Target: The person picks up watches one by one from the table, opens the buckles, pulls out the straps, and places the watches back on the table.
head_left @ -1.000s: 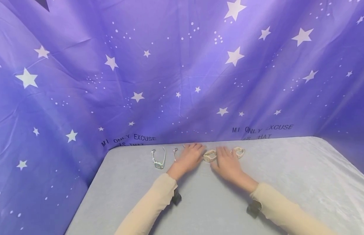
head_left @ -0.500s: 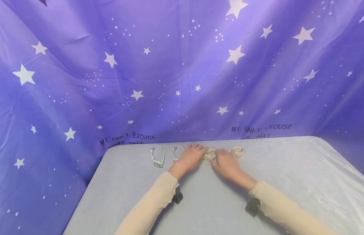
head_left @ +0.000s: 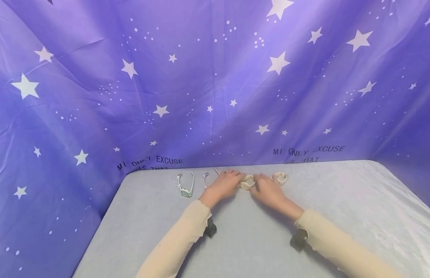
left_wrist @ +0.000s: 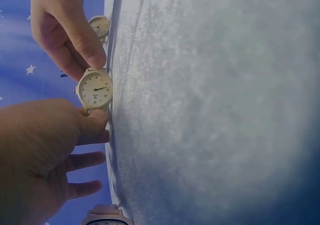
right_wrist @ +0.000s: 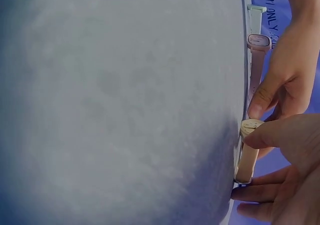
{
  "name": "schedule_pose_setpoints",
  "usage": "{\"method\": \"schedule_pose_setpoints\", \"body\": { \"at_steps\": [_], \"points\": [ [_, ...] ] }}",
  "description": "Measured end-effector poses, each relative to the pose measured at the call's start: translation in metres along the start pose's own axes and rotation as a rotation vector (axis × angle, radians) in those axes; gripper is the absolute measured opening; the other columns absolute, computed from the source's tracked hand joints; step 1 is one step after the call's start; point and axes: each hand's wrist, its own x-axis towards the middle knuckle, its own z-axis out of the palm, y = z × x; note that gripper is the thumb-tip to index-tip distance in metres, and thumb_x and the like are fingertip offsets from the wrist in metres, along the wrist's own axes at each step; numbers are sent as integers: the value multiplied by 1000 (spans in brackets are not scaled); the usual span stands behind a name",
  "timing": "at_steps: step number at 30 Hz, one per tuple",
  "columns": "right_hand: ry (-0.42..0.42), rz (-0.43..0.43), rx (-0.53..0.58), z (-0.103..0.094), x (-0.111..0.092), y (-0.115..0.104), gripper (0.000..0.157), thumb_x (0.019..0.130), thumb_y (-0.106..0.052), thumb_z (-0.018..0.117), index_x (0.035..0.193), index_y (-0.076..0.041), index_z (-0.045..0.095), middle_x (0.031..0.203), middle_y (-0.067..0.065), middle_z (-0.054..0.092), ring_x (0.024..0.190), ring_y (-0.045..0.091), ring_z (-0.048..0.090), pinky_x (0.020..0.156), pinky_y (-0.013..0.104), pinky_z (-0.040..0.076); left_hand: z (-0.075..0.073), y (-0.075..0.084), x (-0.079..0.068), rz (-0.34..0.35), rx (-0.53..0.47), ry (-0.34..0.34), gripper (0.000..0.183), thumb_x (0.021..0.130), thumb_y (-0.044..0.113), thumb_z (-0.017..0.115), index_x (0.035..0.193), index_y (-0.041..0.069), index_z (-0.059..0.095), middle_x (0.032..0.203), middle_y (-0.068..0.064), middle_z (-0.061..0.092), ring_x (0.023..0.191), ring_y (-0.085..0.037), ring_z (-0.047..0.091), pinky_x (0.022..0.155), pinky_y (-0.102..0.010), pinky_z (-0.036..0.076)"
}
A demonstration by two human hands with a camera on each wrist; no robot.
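A cream wristwatch [head_left: 247,183] with a round dial stands at the table's far edge between both hands. My left hand [head_left: 222,186] pinches it near one end of the case with thumb and forefinger, other fingers spread. On the opposite side my right hand [head_left: 270,192] grips it, the thumb at the case and strap. The pale dial [left_wrist: 95,91] faces up in the left wrist view. Its beige strap [right_wrist: 247,162] shows under the right hand in the right wrist view. Beside the left hand is a pink wristwatch [right_wrist: 258,41], partly hidden by that hand in the head view.
A pale green wristwatch [head_left: 185,193] lies with its strap open at the left of the row. Another cream wristwatch [head_left: 282,177] stands just past the right hand. Grey cloth covers the table [head_left: 256,247]; a purple star-print curtain [head_left: 215,77] hangs close behind it.
My right hand has shifted slightly left, its thumb closing in on the cream watch. The left hand stays nearly in place, and the other watches stand as before.
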Motion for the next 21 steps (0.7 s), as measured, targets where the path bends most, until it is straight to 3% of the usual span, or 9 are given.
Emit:
{"method": "schedule_pose_setpoints", "body": {
  "at_steps": [6, 12, 21],
  "points": [
    [9, -4, 24, 2, 1, 1, 48, 89, -17, 71, 127, 10, 61, 125, 29, 67, 125, 47, 59, 111, 78, 27, 1, -1, 1, 2, -23, 4, 44, 105, 19, 54, 149, 17, 51, 148, -4, 58, 139, -26, 52, 116, -49, 44],
    [25, -15, 77, 4, 0, 2, 55, 87, -13, 70, 136, 9, 56, 136, 29, 61, 131, 47, 55, 116, 76, 23, 0, -5, 0, 1, -132, -10, 48, 103, 19, 57, 150, 16, 49, 151, -6, 56, 142, -28, 49, 118, -52, 40],
    [63, -104, 106, 4, -1, 2, 58, 85, -9, 70, 138, 8, 54, 139, 26, 60, 132, 44, 56, 118, 72, 24, 2, -12, -4, 38, -178, 49, 57, 96, 21, 66, 150, 15, 48, 146, -4, 60, 135, -26, 55, 115, -46, 44]
  ]
}}
